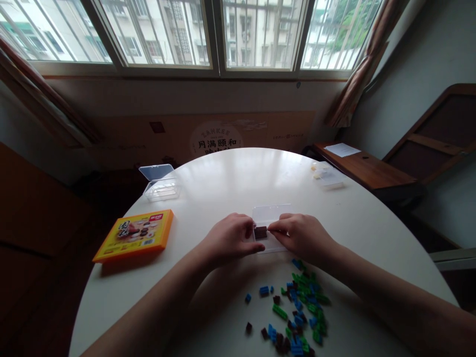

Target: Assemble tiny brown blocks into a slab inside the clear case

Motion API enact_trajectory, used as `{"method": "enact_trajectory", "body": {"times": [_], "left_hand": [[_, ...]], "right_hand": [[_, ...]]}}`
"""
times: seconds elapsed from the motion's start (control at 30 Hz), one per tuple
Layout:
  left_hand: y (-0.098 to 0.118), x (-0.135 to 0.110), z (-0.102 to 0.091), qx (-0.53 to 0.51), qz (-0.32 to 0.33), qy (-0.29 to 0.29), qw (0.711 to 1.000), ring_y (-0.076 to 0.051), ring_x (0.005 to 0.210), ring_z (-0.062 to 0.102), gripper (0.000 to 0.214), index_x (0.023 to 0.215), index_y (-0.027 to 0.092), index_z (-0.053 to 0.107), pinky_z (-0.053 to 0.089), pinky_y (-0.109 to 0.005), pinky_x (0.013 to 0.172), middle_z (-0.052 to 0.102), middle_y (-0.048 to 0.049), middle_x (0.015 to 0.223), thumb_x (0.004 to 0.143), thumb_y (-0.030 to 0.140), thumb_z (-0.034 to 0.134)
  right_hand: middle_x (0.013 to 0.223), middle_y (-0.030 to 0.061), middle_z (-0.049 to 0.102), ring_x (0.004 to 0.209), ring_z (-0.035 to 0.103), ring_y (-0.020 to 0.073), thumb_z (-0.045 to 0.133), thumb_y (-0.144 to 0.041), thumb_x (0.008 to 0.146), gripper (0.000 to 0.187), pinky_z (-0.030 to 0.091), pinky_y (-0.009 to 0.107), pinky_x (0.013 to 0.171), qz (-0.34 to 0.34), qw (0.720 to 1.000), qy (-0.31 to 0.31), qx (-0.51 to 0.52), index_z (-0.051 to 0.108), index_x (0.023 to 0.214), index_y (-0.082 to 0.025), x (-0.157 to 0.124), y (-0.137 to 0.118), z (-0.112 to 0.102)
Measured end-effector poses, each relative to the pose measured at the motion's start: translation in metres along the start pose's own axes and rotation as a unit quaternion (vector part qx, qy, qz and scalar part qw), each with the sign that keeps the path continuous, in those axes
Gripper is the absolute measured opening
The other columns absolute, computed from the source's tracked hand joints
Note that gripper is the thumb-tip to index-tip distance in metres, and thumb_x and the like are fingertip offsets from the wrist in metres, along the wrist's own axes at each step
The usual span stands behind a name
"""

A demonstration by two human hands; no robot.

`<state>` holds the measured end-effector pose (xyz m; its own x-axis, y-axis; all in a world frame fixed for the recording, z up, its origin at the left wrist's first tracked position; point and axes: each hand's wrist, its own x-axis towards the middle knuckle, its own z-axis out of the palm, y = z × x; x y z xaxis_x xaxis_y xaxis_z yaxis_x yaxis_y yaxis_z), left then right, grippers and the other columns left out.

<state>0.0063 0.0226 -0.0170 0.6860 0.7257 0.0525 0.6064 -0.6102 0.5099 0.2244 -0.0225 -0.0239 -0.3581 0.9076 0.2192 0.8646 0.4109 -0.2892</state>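
Note:
In front of me on the table is a small clear plastic box (pixel 272 213) with its lid raised at the back. Several dark brown building bricks (pixel 261 232) sit side by side in its left part. My left hand (pixel 233 235) grips the box's left side, fingers behind and thumb along the front. My right hand (pixel 299 233) reaches in from the right, fingers pinched together at the right end of the brown bricks. Whatever is between those fingertips is too small to make out. Loose green, blue and brown bricks (pixel 297 307) lie scattered nearer to me.
An orange-yellow game box (pixel 134 234) lies at the left of the round white table (pixel 238 173). Behind it stands an open clear case (pixel 159 186). Another clear case (pixel 327 175) with yellowish pieces is at the right rear. A wooden side table (pixel 379 171) stands beyond the edge.

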Motion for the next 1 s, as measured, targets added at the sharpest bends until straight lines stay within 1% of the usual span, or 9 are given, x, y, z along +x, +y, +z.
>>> {"method": "enact_trajectory", "body": {"times": [0.33,0.5,0.57,0.67,0.7,0.77,0.87,0.93,1.0], "left_hand": [[0.000,-0.001,0.000,-0.004,-0.004,-0.003,1.000,-0.019,0.076,0.053,0.035,0.075,0.019,0.058,0.039,-0.029,0.064,0.060,-0.0009,0.077,0.073,0.051,0.072],[0.001,0.000,0.000,-0.002,-0.002,-0.005,1.000,-0.018,0.075,0.053,0.036,0.074,0.019,0.059,0.039,-0.028,0.064,0.060,-0.0010,0.076,0.073,0.053,0.071],[0.001,0.000,-0.002,-0.003,-0.001,-0.008,1.000,-0.017,0.073,0.053,0.037,0.073,0.018,0.059,0.039,-0.028,0.064,0.060,-0.0010,0.075,0.074,0.054,0.070],[0.000,-0.003,-0.012,-0.026,-0.021,-0.016,0.999,-0.016,0.071,0.055,0.037,0.080,0.017,0.063,0.041,-0.028,0.065,0.063,-0.0018,0.078,0.079,0.054,0.064],[-0.001,-0.005,-0.018,-0.037,-0.038,-0.024,0.998,-0.016,0.072,0.057,0.036,0.087,0.018,0.065,0.042,-0.028,0.066,0.065,-0.0024,0.082,0.082,0.053,0.060],[-0.003,-0.009,-0.029,-0.018,-0.063,-0.047,0.997,-0.017,0.074,0.059,0.034,0.085,0.019,0.067,0.042,-0.028,0.065,0.068,-0.0032,0.084,0.082,0.051,0.059],[-0.003,-0.015,-0.044,0.005,-0.096,-0.140,0.985,-0.016,0.065,0.059,0.027,0.079,0.022,0.070,0.041,-0.026,0.058,0.068,-0.0010,0.076,0.080,0.048,0.062],[0.000,-0.018,-0.049,0.026,-0.093,-0.163,0.982,-0.016,0.068,0.060,0.020,0.079,0.025,0.072,0.042,-0.025,0.059,0.070,0.0000,0.078,0.076,0.044,0.066],[0.003,-0.019,-0.049,0.050,-0.078,-0.164,0.982,-0.017,0.073,0.061,0.013,0.080,0.026,0.073,0.043,-0.026,0.062,0.070,0.0008,0.082,0.074,0.038,0.069]], "right_hand": [[0.088,-0.0013,0.073,0.068,0.062,0.0132,0.056,-0.029,0.091,0.022,0.043,0.026,0.060,0.004,1.000,-0.006,0.014,0.076,0.099,-0.029,0.001,-0.001,-0.001],[0.087,-0.0007,0.073,0.069,0.062,0.0138,0.055,-0.029,0.091,0.022,0.042,0.026,0.061,0.004,1.000,-0.005,0.006,0.076,0.099,-0.030,0.001,-0.001,0.000],[0.087,-0.0012,0.073,0.070,0.062,0.0140,0.056,-0.028,0.090,0.022,0.041,0.027,0.061,0.003,1.000,-0.003,0.001,0.076,0.099,-0.031,0.001,0.000,0.001],[0.087,-0.0025,0.073,0.070,0.063,0.0142,0.056,-0.028,0.090,0.022,0.041,0.027,0.061,0.001,1.000,0.003,-0.005,0.076,0.098,-0.032,0.000,0.002,0.002],[0.087,-0.0029,0.073,0.070,0.063,0.0143,0.056,-0.028,0.090,0.021,0.040,0.027,0.060,0.001,1.000,0.006,-0.007,0.076,0.097,-0.033,0.000,0.002,0.002],[0.087,-0.0035,0.073,0.070,0.063,0.0146,0.057,-0.028,0.090,0.021,0.040,0.027,0.060,0.003,1.000,0.011,-0.013,0.076,0.095,-0.033,-0.001,0.002,0.001],[0.089,-0.0038,0.074,0.072,0.064,0.0147,0.056,-0.027,0.090,0.021,0.041,0.027,0.060,0.003,1.000,0.015,-0.011,0.076,0.095,-0.033,-0.004,0.002,-0.004],[0.089,-0.0037,0.074,0.074,0.065,0.0148,0.056,-0.027,0.091,0.022,0.043,0.027,0.060,-0.003,1.000,0.017,-0.003,0.076,0.095,-0.033,-0.006,0.001,-0.008],[0.090,-0.0037,0.074,0.075,0.066,0.0146,0.056,-0.027,0.091,0.021,0.045,0.026,0.061,-0.005,1.000,0.020,0.004,0.076,0.096,-0.032,-0.008,0.000,-0.014]]}}
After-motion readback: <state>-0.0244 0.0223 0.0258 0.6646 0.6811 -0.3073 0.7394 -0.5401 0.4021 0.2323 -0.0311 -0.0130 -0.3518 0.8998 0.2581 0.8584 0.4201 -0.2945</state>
